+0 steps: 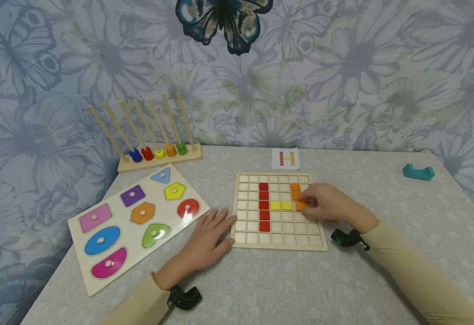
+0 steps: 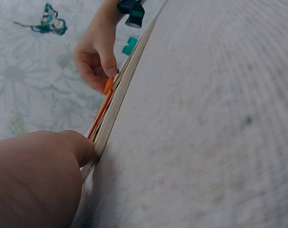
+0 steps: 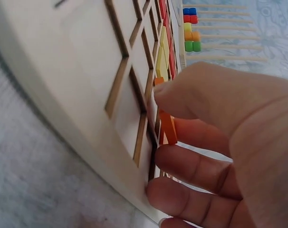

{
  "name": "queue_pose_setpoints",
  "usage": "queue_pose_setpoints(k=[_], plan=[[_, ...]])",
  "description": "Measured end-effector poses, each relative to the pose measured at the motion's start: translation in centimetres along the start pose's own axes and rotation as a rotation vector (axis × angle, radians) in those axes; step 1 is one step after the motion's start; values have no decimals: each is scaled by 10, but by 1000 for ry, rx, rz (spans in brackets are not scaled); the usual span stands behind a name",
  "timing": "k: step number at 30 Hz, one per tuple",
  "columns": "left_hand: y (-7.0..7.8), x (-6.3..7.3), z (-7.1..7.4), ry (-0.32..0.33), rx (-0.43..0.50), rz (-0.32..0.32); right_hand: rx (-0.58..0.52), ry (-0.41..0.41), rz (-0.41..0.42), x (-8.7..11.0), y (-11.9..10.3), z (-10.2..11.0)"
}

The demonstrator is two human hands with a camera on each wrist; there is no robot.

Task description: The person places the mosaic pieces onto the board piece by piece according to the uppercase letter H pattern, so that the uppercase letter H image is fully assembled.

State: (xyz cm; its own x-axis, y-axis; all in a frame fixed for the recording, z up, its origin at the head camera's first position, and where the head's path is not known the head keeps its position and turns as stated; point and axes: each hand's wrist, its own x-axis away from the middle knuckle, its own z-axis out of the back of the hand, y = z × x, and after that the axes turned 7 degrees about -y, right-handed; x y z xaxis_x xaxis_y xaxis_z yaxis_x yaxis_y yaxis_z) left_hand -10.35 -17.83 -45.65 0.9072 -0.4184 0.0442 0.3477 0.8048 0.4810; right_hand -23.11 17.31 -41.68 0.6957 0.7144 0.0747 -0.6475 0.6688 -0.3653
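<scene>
A wooden grid board (image 1: 279, 241) lies on the table, holding a column of red tiles (image 1: 264, 205), two yellow tiles (image 1: 280, 205) and orange tiles (image 1: 295, 187) in a column on the right. My right hand (image 1: 330, 205) pinches an orange tile (image 2: 109, 85) with thumb and fingers, over the orange column beside the yellow row. In the right wrist view, orange (image 3: 168, 127) shows among the fingers, partly covered by the thumb. My left hand (image 1: 208, 241) rests with spread fingers at the board's left edge, its thumb touching the side.
A small pattern card (image 1: 285, 159) lies behind the board. At left are a knobbed shape puzzle (image 1: 129, 241) and a peg stand (image 1: 159, 162) with coloured beads. A teal curved piece (image 1: 418, 172) lies far right. Some orange (image 1: 331, 220) peeks out beneath the right wrist.
</scene>
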Motion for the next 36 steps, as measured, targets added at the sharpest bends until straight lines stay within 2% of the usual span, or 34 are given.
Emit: queue_pose_setpoints(k=[8, 19, 27, 36], plan=[[-1, 0, -2, 21, -6, -17, 1, -1, 7, -1, 1, -3], [-1, 1, 0, -3, 0, -3, -3, -2, 7, -2, -1, -3], [0, 0, -1, 21, 3, -12, -20, 8, 8, -3, -2, -4], [-1, 0, 0, -11, -5, 3, -43, 6, -6, -3, -1, -5]])
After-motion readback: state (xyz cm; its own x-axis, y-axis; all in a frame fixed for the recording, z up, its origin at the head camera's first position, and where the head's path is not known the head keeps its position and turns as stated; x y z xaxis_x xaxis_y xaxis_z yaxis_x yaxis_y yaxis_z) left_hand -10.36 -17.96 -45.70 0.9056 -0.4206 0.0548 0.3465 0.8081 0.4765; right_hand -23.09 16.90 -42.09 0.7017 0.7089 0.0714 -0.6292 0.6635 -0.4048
